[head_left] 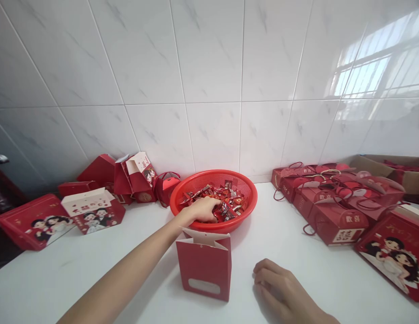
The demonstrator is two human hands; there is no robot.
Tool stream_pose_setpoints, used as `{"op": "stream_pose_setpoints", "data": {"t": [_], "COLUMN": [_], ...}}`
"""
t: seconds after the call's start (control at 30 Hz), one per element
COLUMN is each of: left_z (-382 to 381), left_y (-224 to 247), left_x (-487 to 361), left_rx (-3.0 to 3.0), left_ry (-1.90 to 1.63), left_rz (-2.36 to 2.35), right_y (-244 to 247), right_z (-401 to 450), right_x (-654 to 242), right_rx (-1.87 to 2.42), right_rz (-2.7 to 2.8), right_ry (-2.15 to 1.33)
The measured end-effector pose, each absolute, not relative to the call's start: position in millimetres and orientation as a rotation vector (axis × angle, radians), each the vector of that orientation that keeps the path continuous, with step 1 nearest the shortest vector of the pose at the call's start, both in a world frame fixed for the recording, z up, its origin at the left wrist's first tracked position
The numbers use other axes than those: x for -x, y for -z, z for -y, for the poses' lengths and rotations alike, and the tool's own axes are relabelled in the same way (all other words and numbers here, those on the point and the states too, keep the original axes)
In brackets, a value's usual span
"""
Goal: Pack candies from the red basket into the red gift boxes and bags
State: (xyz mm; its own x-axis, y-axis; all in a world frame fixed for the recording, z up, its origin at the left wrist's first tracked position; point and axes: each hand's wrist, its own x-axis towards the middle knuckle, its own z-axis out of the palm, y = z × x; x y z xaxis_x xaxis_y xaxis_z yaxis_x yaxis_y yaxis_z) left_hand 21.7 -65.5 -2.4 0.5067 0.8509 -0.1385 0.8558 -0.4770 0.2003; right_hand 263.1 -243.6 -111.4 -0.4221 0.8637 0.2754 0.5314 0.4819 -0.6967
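My left hand (203,209) reaches into a red plastic basket (182,218) holding many red wrapped candies (229,204). Its fingers curl round some of the candies, and the fingertips are partly hidden among them. In front of the basket a red paper gift box (204,265) stands upright with its top flaps open and a clear oval window low on its front. Beside that box, to the right, my right hand (280,288) rests on the white table (142,279). Its fingers are loosely bent and apart, with nothing in them, and it does not touch the box.
On the left, several red gift boxes (97,216) with cartoon couples stand or lie near the wall. Rows of closed red boxes (331,216) with cord handles fill the right side. Behind them is a brown cardboard carton (371,166). A tiled wall (212,135) bounds the back.
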Motion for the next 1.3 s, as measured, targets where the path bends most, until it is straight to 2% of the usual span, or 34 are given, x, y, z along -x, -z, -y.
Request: {"op": "stream_pose_setpoints", "data": {"t": [0.23, 0.37, 0.53, 0.67, 0.73, 0.93, 1.3], "left_z": [60, 53, 52, 56, 59, 59, 46], "left_y": [5, 9, 11, 9, 9, 15, 18], "left_x": [-21, -19, -20, -22, -22, -20, -24], "left_rx": [-2.295, -2.192, -2.142, -2.140, -2.147, -2.057, -2.114], "left_ry": [-0.626, -0.869, -1.013, -1.065, -1.088, -1.282, -1.314], "left_rz": [-1.319, -1.318, -1.208, -1.127, -1.066, -1.212, -1.222], "right_y": [107, 106, 60, 16, 6, 14, 14], "right_z": [243, 237, 206, 149, 117, 58, 60], "right_x": [-264, -266, -262, -239, -221, -189, -197], "right_rx": [1.159, 1.123, 0.963, 0.942, 1.000, 0.909, 0.794], "right_rz": [2.085, 1.986, 1.886, 1.787, 1.710, 1.394, 1.161], "right_ry": [-0.751, -0.731, -0.480, -0.354, -0.447, -1.063, -1.373]}}
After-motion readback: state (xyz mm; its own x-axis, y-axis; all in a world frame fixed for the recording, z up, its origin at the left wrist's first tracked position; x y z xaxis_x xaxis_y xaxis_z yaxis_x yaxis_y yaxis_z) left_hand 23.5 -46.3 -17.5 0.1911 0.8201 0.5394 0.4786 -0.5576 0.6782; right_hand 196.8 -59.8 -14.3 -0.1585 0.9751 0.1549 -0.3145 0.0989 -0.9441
